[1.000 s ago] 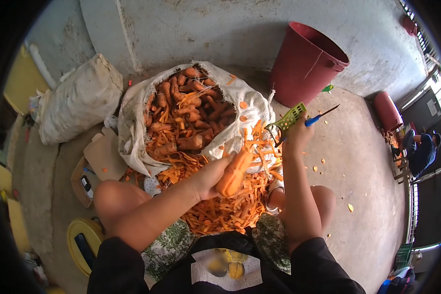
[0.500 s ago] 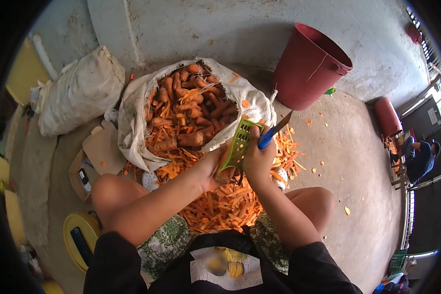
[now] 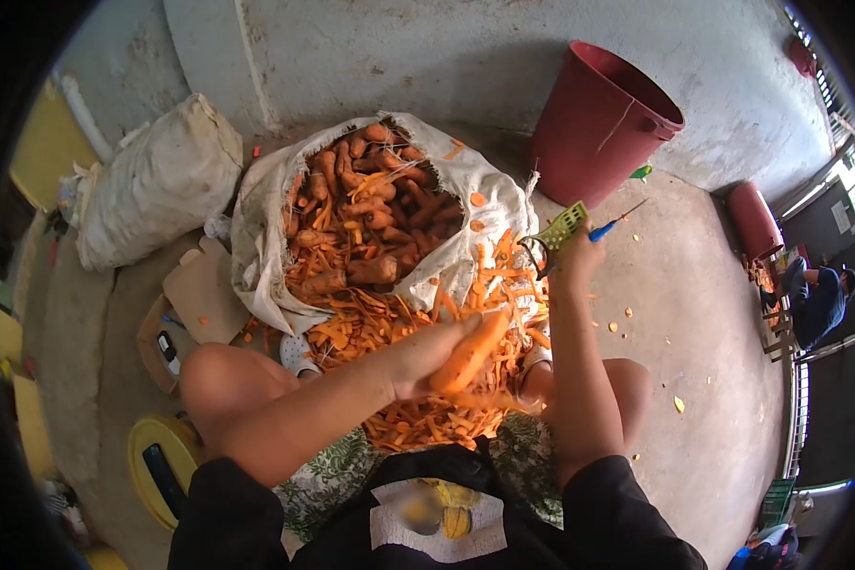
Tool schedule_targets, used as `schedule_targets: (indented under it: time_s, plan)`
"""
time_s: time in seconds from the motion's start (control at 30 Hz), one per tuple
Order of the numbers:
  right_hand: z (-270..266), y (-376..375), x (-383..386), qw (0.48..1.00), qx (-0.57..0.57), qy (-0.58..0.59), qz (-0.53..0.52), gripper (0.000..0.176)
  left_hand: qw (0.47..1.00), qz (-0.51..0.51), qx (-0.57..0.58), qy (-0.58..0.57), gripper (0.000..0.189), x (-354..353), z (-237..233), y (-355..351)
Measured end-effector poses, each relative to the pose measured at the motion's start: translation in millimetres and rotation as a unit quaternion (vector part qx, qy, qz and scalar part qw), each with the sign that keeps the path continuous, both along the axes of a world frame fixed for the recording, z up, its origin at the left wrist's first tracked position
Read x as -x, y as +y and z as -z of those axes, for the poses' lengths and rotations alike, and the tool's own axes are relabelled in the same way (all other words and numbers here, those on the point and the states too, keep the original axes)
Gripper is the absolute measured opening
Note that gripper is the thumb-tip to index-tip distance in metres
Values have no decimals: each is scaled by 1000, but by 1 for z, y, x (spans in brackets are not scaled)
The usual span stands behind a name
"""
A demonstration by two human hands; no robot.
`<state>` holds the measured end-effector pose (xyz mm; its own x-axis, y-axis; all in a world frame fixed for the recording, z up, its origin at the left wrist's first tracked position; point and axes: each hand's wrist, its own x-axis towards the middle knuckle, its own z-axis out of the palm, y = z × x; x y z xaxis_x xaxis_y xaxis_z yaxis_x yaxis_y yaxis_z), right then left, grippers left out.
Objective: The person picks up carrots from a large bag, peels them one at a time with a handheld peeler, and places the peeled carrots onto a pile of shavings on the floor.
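My left hand [image 3: 426, 359] is closed around a peeled carrot [image 3: 472, 353], held slanting above the heap of orange peelings [image 3: 432, 424] between my legs. Off to the right, my right hand [image 3: 577, 263] grips a green peeler [image 3: 562, 226] with holes through its body and a dark loop at one end. A knife with a blue handle [image 3: 602, 230] sticks out of that same hand, its thin blade pointing up and right. In front lies an open white sack [image 3: 261, 261] full of unpeeled carrots [image 3: 380, 220]. An orange streak near the left hand is blurred.
A tall red bin [image 3: 579, 133] stands by the wall. At left are a stuffed white sack [image 3: 161, 180], an open cardboard box [image 3: 199, 290] and a yellow lid [image 3: 142, 446] with a dark object on it. Another person [image 3: 817, 309] sits far right beside a red container [image 3: 753, 220].
My right hand has swung up and right, away from the carrot, carrying the peeler and knife. The carrot in my left hand now shows, tilted and lower.
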<state>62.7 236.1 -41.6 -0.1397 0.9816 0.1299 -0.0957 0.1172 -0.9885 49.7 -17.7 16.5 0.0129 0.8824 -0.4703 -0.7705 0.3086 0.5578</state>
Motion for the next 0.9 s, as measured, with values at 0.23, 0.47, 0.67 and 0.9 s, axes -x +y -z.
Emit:
schedule_targets:
  time_s: [0.23, 0.47, 0.67, 0.9]
  plan:
    - [-61, -99, -6, 985, 8, 20, -169, 23, 987, -152, 51, -34, 36, 22, 20, 4]
    - [-55, -151, -13, 951, -189, -116, -215, 26, 978, -193, 3, -75, 31, 23, 23, 6]
    - [-41, -94, 0, 983, -63, -129, -117, 29, 994, -93, 54, 24, 35, 13, 11, 1]
    - [-28, -26, -6, 997, 14, 0, -78, 25, 996, -57, -64, 3, 46, 25, 18, -6]
